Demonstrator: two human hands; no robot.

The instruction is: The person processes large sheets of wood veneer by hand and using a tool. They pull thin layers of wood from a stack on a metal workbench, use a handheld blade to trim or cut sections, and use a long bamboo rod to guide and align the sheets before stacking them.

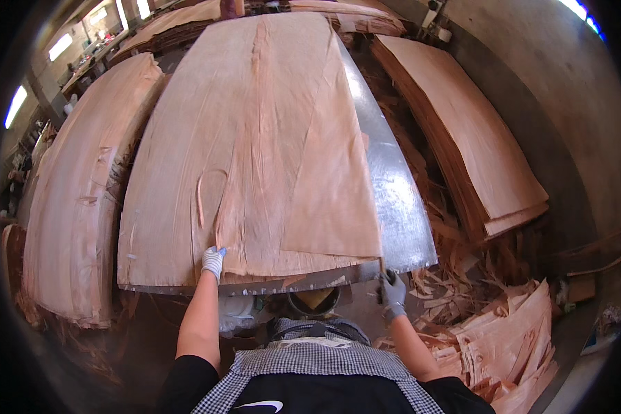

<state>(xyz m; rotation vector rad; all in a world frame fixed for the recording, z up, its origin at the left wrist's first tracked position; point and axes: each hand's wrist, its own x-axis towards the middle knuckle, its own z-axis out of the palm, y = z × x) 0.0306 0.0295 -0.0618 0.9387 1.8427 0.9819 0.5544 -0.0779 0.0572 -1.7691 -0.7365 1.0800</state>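
A large, thin wood veneer sheet (165,165) lies on a metal-topped table (403,200), with a wrinkled, raised seam down its middle. Over its right part lies a smaller veneer piece (334,200). My left hand (214,262), in a white-and-blue striped glove, is closed on the veneer's near edge at the foot of the seam. A thin curled veneer strip (201,196) rests just beyond it. My right hand (393,293), in a grey glove, is closed beside the table's near right corner. Something dark and slim shows at its fingers, too small to name; a narrow sliver rises just above.
Veneer stacks stand along the left (69,200) and the right (469,124) of the table. Torn veneer scraps (510,338) heap up on the floor at the lower right. Beneath the near table edge sits a dark bucket (315,301). A wall (552,103) rises at far right.
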